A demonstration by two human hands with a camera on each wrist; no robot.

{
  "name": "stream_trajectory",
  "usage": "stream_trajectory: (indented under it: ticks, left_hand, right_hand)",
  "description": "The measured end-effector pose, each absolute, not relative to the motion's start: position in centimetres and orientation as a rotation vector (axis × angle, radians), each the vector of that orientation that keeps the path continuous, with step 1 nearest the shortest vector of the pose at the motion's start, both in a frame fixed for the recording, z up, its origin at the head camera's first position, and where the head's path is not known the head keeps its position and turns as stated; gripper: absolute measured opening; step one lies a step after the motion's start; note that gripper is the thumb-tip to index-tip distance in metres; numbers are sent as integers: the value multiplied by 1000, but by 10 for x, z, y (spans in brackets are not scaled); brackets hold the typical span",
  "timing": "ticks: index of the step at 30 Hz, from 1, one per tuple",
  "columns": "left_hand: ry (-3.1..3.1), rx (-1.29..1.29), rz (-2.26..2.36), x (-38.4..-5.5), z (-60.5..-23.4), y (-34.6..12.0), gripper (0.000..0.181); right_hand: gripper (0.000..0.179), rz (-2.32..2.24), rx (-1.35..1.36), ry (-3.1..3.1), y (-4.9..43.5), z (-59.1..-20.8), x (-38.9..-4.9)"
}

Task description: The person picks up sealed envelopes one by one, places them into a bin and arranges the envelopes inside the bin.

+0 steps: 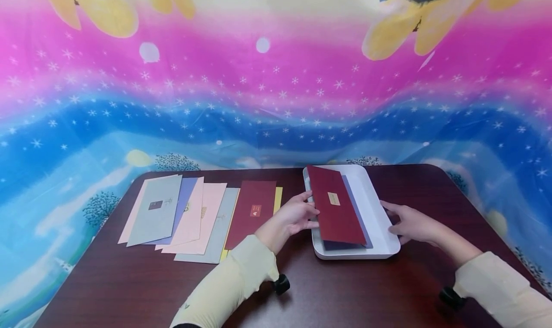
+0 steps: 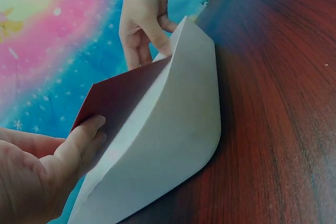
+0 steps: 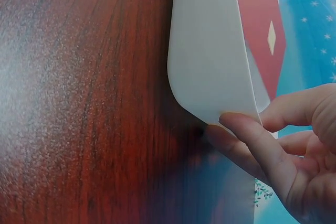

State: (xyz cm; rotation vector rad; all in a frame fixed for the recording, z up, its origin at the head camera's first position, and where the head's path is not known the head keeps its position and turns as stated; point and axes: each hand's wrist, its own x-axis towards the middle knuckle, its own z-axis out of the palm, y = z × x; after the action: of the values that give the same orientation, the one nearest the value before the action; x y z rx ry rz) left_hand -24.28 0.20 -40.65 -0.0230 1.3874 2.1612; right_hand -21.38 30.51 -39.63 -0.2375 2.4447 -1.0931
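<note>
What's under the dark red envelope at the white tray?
In the head view, a bluish-purple envelope in the white tray shows past the right and lower edges of the dark red envelope. The rest is covered; I can't tell whether more lies beneath.

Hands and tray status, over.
Left hand gripping red envelope, tilted over white tray. Right hand gripping tray rim. Bluish envelope underneath red one. No obstruction visible.

A tray (image 1: 381, 222) sits right of center on a tabletop (image 1: 327, 294), a person's left hand (image 1: 293, 216) at its left side and right hand (image 1: 416, 225) at its right rim. A tilted envelope (image 1: 340, 222) overhangs a second envelope (image 1: 360, 220) in the tray's left half. To the tray's left, a row of overlapping envelopes (image 1: 211, 222) stretches across the tabletop; a cloth backdrop (image 1: 267, 88) hangs behind everything.
</note>
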Motion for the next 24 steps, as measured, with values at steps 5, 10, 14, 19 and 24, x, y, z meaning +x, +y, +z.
stream_trajectory:
  ticks: [5,10,14,19,24]
  left_hand:
    - [1402,-50,2148,-244,-408,8,72]
    - [1404,-47,2137,-244,-409,11,72]
    - [1400,-33,2126,-245,-410,12,71]
    - [1385,-33,2114,-246,-411,14,70]
    - [1406,-24,2083,-245,-409,14,68]
  right_hand:
    - [80,-1086,-228,2447,305,-396,-214]
    - [80,-1102,-219,2440,305,-396,-214]
    - [80,-1117,-219,2435,305,-397,-214]
    - [81,-1109,-220,2437,305,-396,-214]
    - [81,-1112,-228,2437,305,-396,-213]
